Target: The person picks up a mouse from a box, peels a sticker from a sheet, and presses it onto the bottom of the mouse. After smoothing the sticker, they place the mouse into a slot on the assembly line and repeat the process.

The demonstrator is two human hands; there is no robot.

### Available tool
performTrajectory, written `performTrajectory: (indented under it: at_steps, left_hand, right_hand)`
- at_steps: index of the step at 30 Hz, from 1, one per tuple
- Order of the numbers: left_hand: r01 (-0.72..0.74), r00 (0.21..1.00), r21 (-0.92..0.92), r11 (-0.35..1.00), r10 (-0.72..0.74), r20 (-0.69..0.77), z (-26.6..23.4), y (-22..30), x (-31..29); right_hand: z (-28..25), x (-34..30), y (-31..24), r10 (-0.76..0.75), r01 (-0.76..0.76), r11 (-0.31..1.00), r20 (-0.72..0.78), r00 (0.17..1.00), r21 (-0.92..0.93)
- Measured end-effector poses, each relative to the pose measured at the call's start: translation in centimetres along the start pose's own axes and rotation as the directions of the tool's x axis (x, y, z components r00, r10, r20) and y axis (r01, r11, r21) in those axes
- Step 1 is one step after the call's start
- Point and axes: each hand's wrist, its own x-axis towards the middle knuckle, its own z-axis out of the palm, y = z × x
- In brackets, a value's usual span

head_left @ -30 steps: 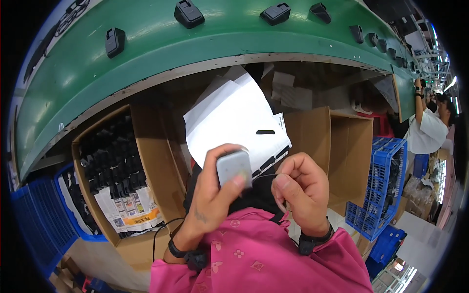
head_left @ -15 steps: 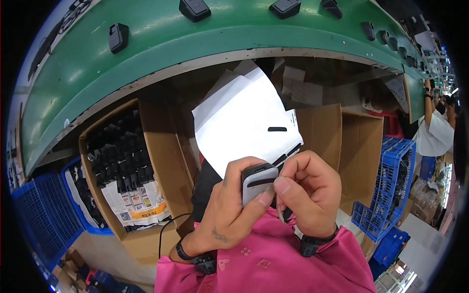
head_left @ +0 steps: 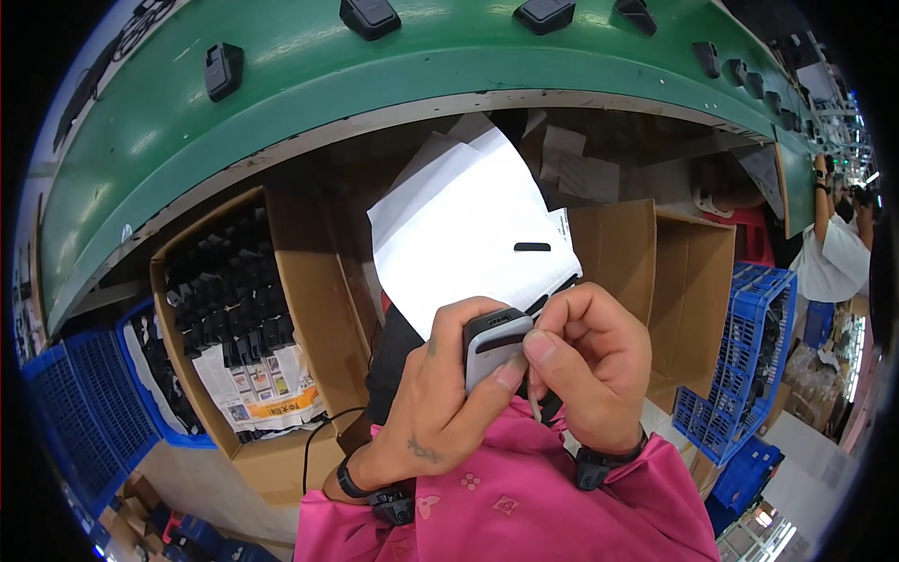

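Observation:
My left hand (head_left: 440, 393) is closed around a small plastic housing (head_left: 496, 348) with a black rim and a pale grey face. A dark strip runs across that face, and an opening shows in the black top end. My left thumb presses on the grey face. At the housing's right edge, by the end of the dark strip, my right hand (head_left: 595, 365) is pinched. Its fingertips hide whatever is between them. Beyond my hands a white paper sheet (head_left: 459, 225) lies over my lap, with a short black strip (head_left: 532, 247) on it.
Black devices (head_left: 371, 17) stand spaced along the green bench (head_left: 421, 84). A cardboard box (head_left: 323, 309) on the left holds many black parts over newspaper. An open cardboard box (head_left: 613, 262) and a blue crate (head_left: 740, 365) stand right. A person in white (head_left: 833, 258) is at far right.
The housing has turned slightly in my left hand, so its grey face looks narrower. My right hand keeps its pinch at the edge, nearly in place.

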Motion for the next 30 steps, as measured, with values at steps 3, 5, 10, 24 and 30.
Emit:
performTrajectory:
  at_steps: [3,5,10,24,30]
  left_hand:
    - [0.012,1.000,0.013,1.000,-0.012,-0.007,0.01,-0.04,-0.01]
    - [0.008,1.000,0.016,1.000,-0.008,-0.010,0.02,-0.02,0.01]
    - [0.012,1.000,0.024,1.000,-0.012,-0.014,0.03,0.00,0.04]
    - [-0.096,0.993,0.088,0.992,0.101,-0.056,0.15,-0.26,0.02]
    - [-0.075,0.995,0.084,0.994,0.079,-0.057,-0.04,-0.07,0.01]
  right_hand:
    - [-0.02,0.05,-0.01,0.016,-0.016,1.000,0.002,1.000,0.015]
    - [-0.03,0.01,0.00,0.013,-0.013,1.000,-0.002,1.000,0.011]
    - [0.03,0.04,0.07,0.006,-0.006,1.000,-0.008,1.000,0.022]
    - [0.21,0.04,0.42,-0.009,0.010,1.000,-0.018,1.000,0.024]
    - [0.19,0.23,0.70,-0.014,0.013,1.000,-0.014,1.000,-0.006]
